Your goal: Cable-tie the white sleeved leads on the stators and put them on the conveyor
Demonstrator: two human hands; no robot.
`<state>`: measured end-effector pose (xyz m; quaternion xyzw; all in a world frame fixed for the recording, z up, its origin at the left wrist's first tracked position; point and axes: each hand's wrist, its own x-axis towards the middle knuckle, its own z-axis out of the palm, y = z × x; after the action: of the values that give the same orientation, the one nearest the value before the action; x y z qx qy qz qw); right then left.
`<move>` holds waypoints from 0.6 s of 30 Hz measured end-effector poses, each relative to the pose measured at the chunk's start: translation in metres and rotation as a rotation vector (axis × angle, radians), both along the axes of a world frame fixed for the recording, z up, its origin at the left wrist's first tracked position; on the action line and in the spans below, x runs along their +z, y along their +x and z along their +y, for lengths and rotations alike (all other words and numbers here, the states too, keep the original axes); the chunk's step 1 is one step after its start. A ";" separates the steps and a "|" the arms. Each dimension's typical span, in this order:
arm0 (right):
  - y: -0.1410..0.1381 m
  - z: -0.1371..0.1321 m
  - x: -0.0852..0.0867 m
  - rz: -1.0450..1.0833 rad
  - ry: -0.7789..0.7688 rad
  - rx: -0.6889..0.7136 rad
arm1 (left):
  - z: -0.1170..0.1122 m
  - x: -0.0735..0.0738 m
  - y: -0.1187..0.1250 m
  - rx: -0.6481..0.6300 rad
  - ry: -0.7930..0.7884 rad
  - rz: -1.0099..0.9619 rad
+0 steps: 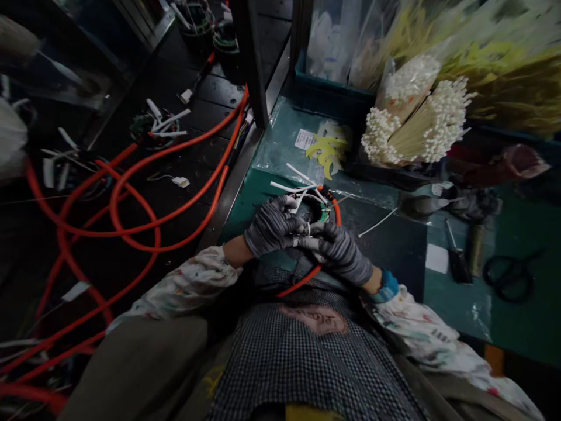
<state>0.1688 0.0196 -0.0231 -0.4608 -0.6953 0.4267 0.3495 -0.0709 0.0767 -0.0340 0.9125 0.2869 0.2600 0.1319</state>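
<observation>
Both my hands wear grey knit gloves with white fingertips and meet over the front edge of the work table. Between them is a ring-shaped wired part (325, 211), dark with a green rim, with white sleeved leads (289, 187) sticking up at its far left. My left hand (270, 228) closes on its near left side. Opposite, my right hand (346, 250) curls round its near right side. A white loop shows at the meeting fingertips; what exactly they pinch is hidden. An orange cable (337, 211) bends round the right of the ring and passes under my right hand.
Left of a metal edge, looped orange cables (153, 228) lead to more wired parts (160, 123) on a dark surface. At the back right stand bundled white-tipped sticks (416, 123) and yellow pieces (326, 149). Black scissors (511, 278) and a black-handled tool (459, 263) lie right.
</observation>
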 end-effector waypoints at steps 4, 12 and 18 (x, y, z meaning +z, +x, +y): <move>-0.001 -0.011 -0.009 -0.005 -0.100 -0.088 | -0.001 0.001 0.001 -0.010 -0.048 0.011; -0.028 0.021 0.007 -0.021 0.142 -0.180 | -0.004 0.000 0.004 0.074 0.004 -0.052; -0.007 0.042 0.012 0.037 0.322 -0.498 | -0.021 0.018 -0.006 0.017 -0.097 -0.091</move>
<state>0.1620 0.0616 -0.0107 -0.5479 -0.6131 0.2205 0.5246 -0.0764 0.0556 -0.0162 0.8900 0.3004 0.2880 0.1865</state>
